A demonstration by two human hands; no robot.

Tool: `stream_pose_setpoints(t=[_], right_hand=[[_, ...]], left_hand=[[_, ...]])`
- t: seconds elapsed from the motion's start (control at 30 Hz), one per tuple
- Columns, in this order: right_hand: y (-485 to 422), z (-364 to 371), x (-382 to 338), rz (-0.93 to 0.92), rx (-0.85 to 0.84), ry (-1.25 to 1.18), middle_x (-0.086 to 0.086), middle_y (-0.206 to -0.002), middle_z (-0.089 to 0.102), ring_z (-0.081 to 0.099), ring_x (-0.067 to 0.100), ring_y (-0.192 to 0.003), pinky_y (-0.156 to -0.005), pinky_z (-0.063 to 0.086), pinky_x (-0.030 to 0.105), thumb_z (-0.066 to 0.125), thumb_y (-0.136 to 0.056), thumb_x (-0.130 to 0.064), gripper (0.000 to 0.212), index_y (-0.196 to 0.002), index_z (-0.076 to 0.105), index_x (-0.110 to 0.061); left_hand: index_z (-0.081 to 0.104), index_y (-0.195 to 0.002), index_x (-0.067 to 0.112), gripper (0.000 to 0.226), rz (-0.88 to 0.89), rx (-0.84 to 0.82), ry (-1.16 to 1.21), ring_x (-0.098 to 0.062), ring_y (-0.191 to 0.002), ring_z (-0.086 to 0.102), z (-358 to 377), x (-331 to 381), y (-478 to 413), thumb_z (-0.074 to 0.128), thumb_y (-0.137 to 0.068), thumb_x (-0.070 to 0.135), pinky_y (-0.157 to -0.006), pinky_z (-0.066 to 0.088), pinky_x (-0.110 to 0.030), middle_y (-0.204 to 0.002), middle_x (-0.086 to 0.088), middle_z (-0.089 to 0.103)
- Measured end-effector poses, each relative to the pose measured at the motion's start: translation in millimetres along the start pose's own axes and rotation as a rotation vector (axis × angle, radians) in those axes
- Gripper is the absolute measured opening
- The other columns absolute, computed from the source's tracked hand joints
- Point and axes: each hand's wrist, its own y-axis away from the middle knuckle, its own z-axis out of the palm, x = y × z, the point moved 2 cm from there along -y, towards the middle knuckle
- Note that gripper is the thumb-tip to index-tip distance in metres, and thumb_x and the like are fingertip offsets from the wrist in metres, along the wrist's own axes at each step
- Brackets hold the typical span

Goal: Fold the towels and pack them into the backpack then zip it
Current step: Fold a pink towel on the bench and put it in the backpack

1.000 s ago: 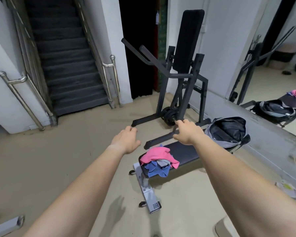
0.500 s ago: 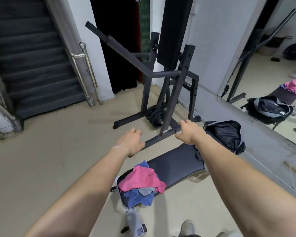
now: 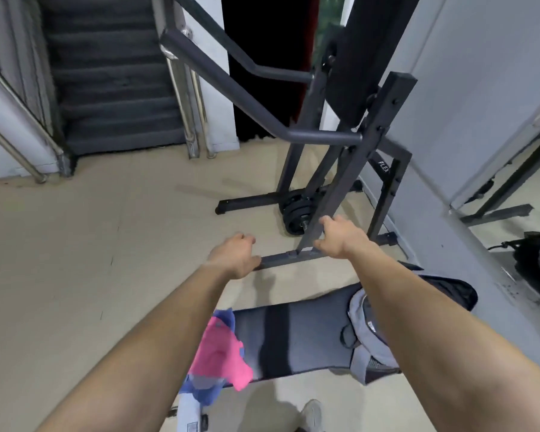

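A heap of towels lies on the left end of a black padded bench (image 3: pixel 293 338), with a pink towel (image 3: pixel 219 353) on top of blue ones (image 3: pixel 204 390). A grey and black backpack (image 3: pixel 368 333) sits on the bench's right end, its mouth facing right; my right forearm hides much of it. My left hand (image 3: pixel 234 257) and my right hand (image 3: pixel 340 236) reach forward above the floor beyond the bench. Both are empty, fingers loosely curled, touching neither towels nor backpack.
A dark steel weight rack (image 3: pixel 340 169) stands just beyond my hands, with weight plates (image 3: pixel 296 210) at its foot. A staircase (image 3: pixel 113 88) with handrails rises at the far left. A wall mirror (image 3: pixel 512 182) is on the right. My shoe (image 3: pixel 312 413) is beside the bench.
I have stepped closer: the bench, towels and backpack have slid down the view to lie under my forearms. Both hands stay stretched out and empty.
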Motion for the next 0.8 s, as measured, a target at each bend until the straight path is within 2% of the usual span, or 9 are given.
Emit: stream_pose_setpoints(t=[0.1,0.23,0.47,0.6,0.7,0.8], right_hand=[[-25.0,1.1,26.2,-0.004,-0.050,-0.008,0.011,-0.146,0.040,0.043,0.036,-0.130,-0.102,0.042,0.046,0.052,-0.096,-0.042,0.062,-0.150,0.033,-0.020],[-46.2,8.7,53.8,-0.004,-0.057,0.002,0.011,-0.140,0.044,0.045,0.036,-0.127,-0.100,0.043,0.048,0.053,-0.094,-0.047,0.060,-0.144,0.037,-0.018],[-83.8,33.3,78.8,-0.086,-0.123,0.033,0.014,-0.144,0.042,0.042,0.037,-0.131,-0.103,0.041,0.050,0.050,-0.096,-0.045,0.059,-0.146,0.037,-0.016],[-122.9,63.9,91.6,-0.208,-0.176,0.025,0.012,-0.141,0.044,0.045,0.037,-0.128,-0.100,0.045,0.049,0.054,-0.093,-0.041,0.057,-0.143,0.041,-0.018],[-153.9,107.4,109.2,-0.293,-0.239,0.032,0.010,-0.138,0.051,0.050,0.035,-0.126,-0.089,0.049,0.043,0.057,-0.091,-0.037,0.055,-0.140,0.044,-0.015],[-179.4,158.0,131.8,-0.344,-0.306,0.147,0.012,-0.143,0.045,0.047,0.034,-0.130,-0.099,0.044,0.046,0.053,-0.095,-0.040,0.059,-0.147,0.037,-0.016]], left_hand=[[0.037,-0.148,0.021,0.057,-0.004,-0.034,0.006,-0.025,-0.133,0.044,4.2,24.6,-27.7,0.048,-0.097,0.044,-0.106,0.041,-0.042,-0.150,-0.002,0.038],[0.036,-0.149,0.023,0.057,0.007,-0.044,0.000,-0.025,-0.135,0.042,16.4,45.4,-56.8,0.048,-0.098,0.045,-0.106,0.041,-0.042,-0.151,0.000,0.037],[0.041,-0.145,0.016,0.053,-0.044,-0.081,0.020,-0.030,-0.125,0.049,48.9,67.0,-85.5,0.049,-0.098,0.039,-0.102,0.045,-0.045,-0.141,-0.007,0.043],[0.040,-0.145,0.015,0.054,-0.153,-0.068,0.081,-0.031,-0.123,0.050,88.6,72.3,-107.2,0.050,-0.097,0.038,-0.100,0.046,-0.046,-0.138,-0.008,0.045],[0.036,-0.148,0.014,0.056,-0.264,-0.066,0.089,-0.031,-0.129,0.045,128.1,76.8,-129.3,0.049,-0.098,0.036,-0.102,0.045,-0.046,-0.142,-0.009,0.041],[0.035,-0.149,0.014,0.057,-0.348,-0.084,0.122,-0.032,-0.132,0.043,176.0,79.6,-154.3,0.048,-0.099,0.035,-0.105,0.043,-0.047,-0.144,-0.010,0.040]])
